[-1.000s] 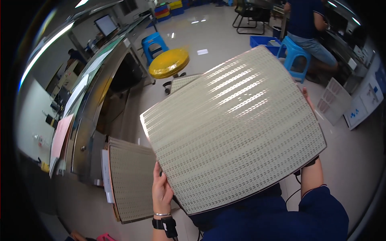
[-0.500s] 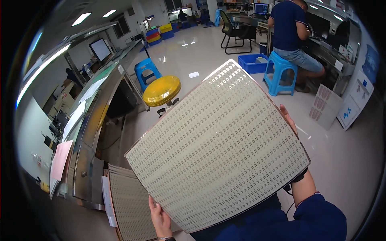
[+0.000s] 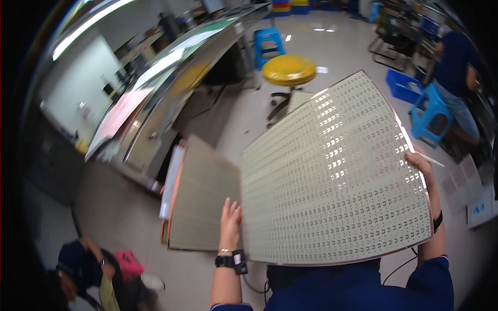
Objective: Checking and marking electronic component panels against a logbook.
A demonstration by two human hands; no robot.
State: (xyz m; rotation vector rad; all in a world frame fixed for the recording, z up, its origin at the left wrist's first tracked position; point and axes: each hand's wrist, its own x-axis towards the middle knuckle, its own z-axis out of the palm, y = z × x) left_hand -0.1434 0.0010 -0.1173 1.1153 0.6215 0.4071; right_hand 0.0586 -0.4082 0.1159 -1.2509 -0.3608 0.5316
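Between the left fingers (image 3: 226,208) and right fingers (image 3: 416,158), the panel (image 3: 332,197) is pale grey-green, finely patterned in dark and glinting rows. Left of the left fingers, a board (image 3: 202,202) is dull grey-beige; beyond them, a stool (image 3: 289,70) is yellow.

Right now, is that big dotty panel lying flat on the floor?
No, the right hand grips an edge of the dotty panel, holding it up in front of the blue shirt.

Shirt (image 3: 332,290): navy, short-sleeved, pale-edged cuffs (image 3: 445,256). Left wrist (image 3: 227,244): silver bangle (image 3: 225,251), black strap (image 3: 223,261), boxy module (image 3: 240,262). Right wrist (image 3: 433,206): black band (image 3: 438,222), apparently plain, partly hidden.
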